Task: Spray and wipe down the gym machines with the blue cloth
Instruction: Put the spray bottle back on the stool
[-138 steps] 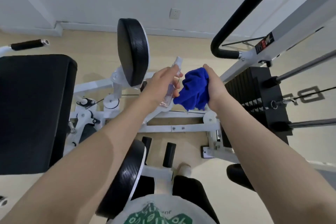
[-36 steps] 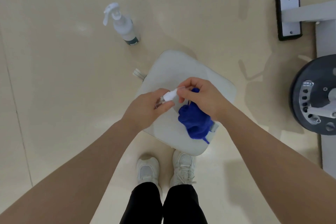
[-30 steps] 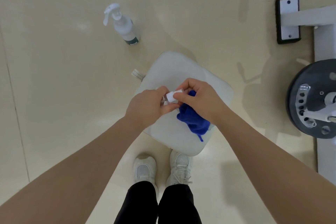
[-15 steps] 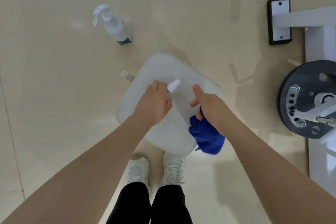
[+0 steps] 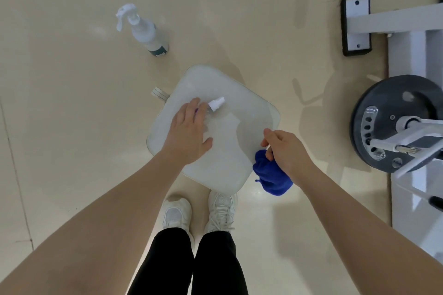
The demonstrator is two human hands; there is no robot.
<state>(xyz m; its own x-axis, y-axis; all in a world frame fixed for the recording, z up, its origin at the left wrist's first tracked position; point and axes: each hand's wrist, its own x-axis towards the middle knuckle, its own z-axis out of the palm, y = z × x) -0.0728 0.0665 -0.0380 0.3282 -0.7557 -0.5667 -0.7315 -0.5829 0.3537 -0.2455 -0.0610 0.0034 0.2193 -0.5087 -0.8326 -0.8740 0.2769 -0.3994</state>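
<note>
I look straight down at a pale square seat pad [image 5: 249,112] standing on the floor. My left hand [image 5: 188,132] lies flat on the pad over a small clear spray bottle [image 5: 215,103]; only the bottle's white nozzle sticks out past my fingertips. The thumb is spread to the side, and I cannot see whether the fingers grip the bottle. My right hand [image 5: 287,151] hovers at the pad's right edge, closed on the bunched blue cloth [image 5: 273,178], which hangs below the fist.
A larger white trigger spray bottle [image 5: 145,31] stands on the beige floor beyond the pad to the left. At the right are a dark weight plate [image 5: 393,122], a white machine frame [image 5: 407,19] and its black foot [image 5: 356,24]. My white shoes [image 5: 199,213] touch the pad's near edge.
My hands have parted. The left has lowered the small bottle flat onto the pad, and the right has drawn back to the right with the blue cloth.
</note>
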